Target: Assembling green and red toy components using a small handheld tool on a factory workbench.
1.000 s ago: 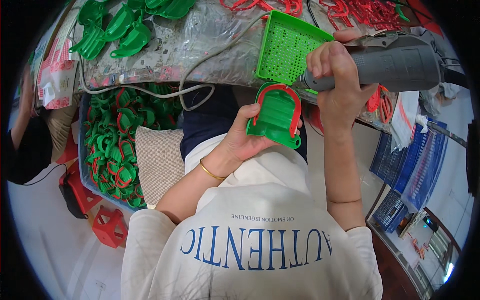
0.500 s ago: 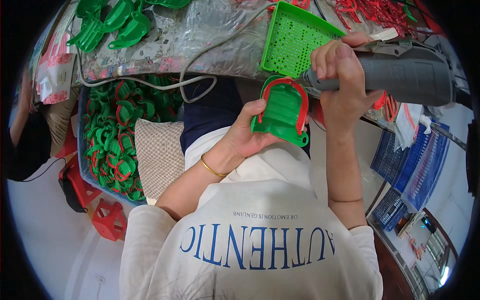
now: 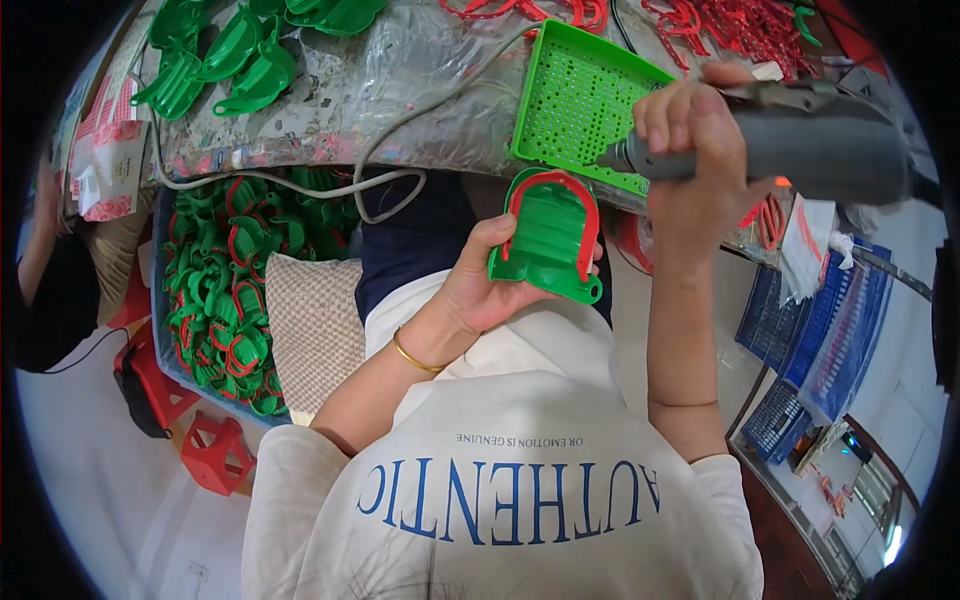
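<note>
My left hand (image 3: 480, 275) grips a green plastic scoop-shaped part (image 3: 548, 235), thumb on its left edge and fingers beneath. A red U-shaped strip (image 3: 590, 225) lies along the inside of its rim, and a small holed tab sticks out at its lower right corner. My right hand (image 3: 700, 150) is wrapped round a grey electric screwdriver (image 3: 800, 155), slightly blurred. Its tip points left, over the green perforated basket (image 3: 535, 85), apart from the green part.
A blue bin (image 3: 162, 325) at my left is full of green and red pieces. More green parts (image 3: 235, 50) and red strips (image 3: 745, 35) lie on the worktable (image 3: 330, 120). A grey cable (image 3: 385, 135) crosses its front edge. A red stool (image 3: 215, 450) stands lower left; blue crates (image 3: 820, 330) are at right.
The screwdriver's tip has drawn away from the top of the green part, to the right. The green part has shifted slightly left and down in my left hand.
</note>
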A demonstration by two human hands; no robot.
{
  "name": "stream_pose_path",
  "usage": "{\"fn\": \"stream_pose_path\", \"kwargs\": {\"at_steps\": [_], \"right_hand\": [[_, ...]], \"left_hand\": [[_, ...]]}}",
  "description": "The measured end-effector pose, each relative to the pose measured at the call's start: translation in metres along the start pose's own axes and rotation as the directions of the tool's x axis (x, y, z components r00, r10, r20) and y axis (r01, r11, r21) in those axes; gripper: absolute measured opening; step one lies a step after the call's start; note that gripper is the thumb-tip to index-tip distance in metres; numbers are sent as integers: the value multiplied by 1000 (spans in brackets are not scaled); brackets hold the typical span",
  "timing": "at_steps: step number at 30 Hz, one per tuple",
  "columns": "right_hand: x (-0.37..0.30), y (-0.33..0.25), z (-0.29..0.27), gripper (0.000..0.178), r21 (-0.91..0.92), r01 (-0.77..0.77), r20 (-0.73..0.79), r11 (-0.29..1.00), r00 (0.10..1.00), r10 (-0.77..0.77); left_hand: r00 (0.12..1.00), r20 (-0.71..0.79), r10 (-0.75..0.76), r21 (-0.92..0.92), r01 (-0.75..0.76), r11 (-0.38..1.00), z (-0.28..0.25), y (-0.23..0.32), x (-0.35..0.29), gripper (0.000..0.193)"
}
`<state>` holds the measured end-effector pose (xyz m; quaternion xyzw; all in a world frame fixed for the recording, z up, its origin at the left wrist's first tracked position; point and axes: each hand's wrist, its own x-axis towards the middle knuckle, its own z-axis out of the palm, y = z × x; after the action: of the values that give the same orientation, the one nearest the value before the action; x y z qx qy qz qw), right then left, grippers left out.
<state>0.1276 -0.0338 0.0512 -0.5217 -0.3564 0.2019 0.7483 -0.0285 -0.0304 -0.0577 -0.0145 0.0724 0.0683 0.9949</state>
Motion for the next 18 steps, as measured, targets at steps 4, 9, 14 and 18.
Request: {"fn": "stream_pose_path", "kwargs": {"at_steps": [4, 9, 14, 18], "right_hand": [[3, 27, -9, 22, -19, 31, -20, 999, 999, -32], [6, 45, -15, 17, -87, 29, -44, 996, 998, -33], [6, 50, -15, 15, -78, 21, -47, 997, 999, -24], [5, 61, -17, 15, 63, 38, -59, 997, 998, -35]], "left_hand": [[1000, -13, -5, -25, 5, 1000, 1, 1, 2, 72], [1000, -26, -3, -57, 2, 998, -1, 1, 4, 72], [999, -31, -14, -70, 12, 997, -1, 2, 4, 72], [999, -43, -7, -61, 5, 998, -1, 2, 4, 73]]}}
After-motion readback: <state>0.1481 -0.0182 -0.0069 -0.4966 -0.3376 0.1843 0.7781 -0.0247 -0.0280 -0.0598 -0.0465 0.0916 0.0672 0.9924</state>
